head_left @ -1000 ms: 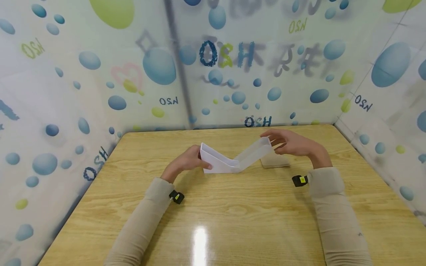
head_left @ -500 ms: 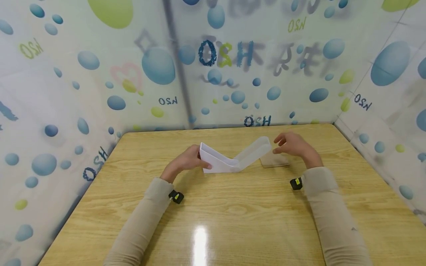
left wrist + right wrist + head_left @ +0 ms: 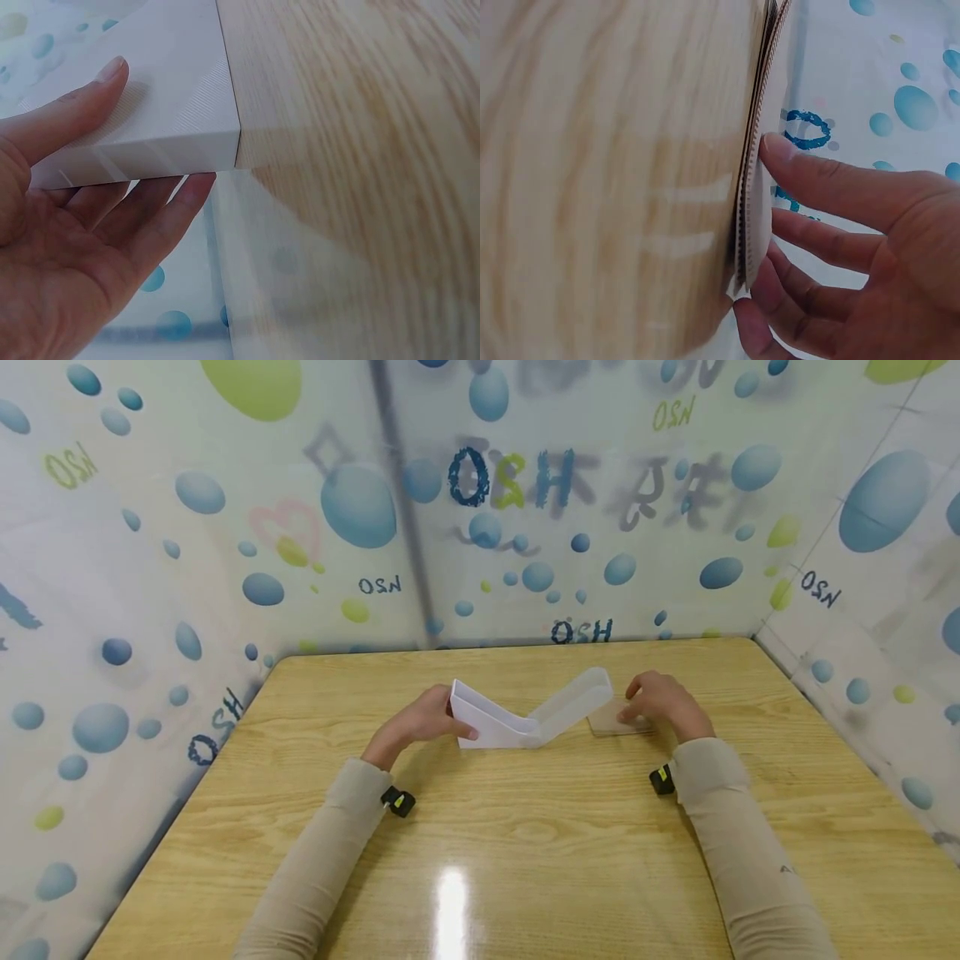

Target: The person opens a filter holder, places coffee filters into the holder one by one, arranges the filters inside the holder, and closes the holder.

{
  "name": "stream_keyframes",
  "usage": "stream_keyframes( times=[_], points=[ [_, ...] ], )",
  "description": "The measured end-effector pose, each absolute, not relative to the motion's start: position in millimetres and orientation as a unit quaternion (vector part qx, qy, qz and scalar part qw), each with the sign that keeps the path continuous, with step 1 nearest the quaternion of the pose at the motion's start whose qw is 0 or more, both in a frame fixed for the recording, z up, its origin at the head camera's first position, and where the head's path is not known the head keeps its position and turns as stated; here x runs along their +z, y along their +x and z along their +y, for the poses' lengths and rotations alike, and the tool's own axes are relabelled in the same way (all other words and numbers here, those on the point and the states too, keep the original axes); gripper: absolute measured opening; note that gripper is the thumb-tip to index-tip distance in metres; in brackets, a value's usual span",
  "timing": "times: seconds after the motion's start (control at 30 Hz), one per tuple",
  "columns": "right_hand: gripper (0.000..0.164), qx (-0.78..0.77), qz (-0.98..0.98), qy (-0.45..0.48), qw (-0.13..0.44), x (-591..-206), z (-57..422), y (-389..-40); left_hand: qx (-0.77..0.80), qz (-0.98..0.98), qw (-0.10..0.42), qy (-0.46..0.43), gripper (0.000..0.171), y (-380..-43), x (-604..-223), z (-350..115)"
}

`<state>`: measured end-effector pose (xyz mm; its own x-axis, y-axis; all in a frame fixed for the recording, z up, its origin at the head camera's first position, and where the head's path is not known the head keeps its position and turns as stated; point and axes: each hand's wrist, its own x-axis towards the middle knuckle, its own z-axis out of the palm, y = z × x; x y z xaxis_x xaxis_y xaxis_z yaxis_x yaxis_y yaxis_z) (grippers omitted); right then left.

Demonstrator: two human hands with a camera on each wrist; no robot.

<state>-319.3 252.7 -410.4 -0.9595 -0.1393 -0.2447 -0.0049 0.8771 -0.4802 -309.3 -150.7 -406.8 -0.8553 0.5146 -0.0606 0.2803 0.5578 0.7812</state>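
A white box (image 3: 487, 727) stands on the table with its translucent lid (image 3: 572, 703) swung out to the right. My left hand (image 3: 427, 717) grips the box's left end, thumb on the front face and fingers behind; the left wrist view shows the box's ribbed white surface (image 3: 176, 82) under the thumb. To the right of the lid lies a thin, flat beige stack (image 3: 606, 720). My right hand (image 3: 666, 700) is over it, thumb and fingertips touching it. In the right wrist view the layered stack (image 3: 757, 225) has serrated edges and lies flat on the wood.
The wooden table (image 3: 480, 835) runs back to a patterned curtain (image 3: 480, 560) with blue and green spots. A similar wall covering (image 3: 885, 610) flanks the right side. Each wrist carries a small black camera (image 3: 397, 802).
My right hand has let go of the lid's end and moved down and toward me onto the beige stack. The lid stays open; my left hand and the box keep their place.
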Motion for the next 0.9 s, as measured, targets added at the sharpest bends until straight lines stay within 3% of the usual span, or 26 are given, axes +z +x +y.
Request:
stream_keyframes(
  times=[0.23, 0.9],
  points=[
    [0.056, -0.243, 0.959, -0.044, 0.140, -410.5, 252.8, -317.6, 0.409, 0.872, 0.142, 0.229, 0.043, -308.1, -406.3, -150.8],
    [0.037, -0.249, 0.962, -0.030, 0.107, -408.8, 252.2, -318.8, 0.420, 0.868, 0.147, 0.221, 0.044, -306.5, -405.0, -149.5]
  ],
)
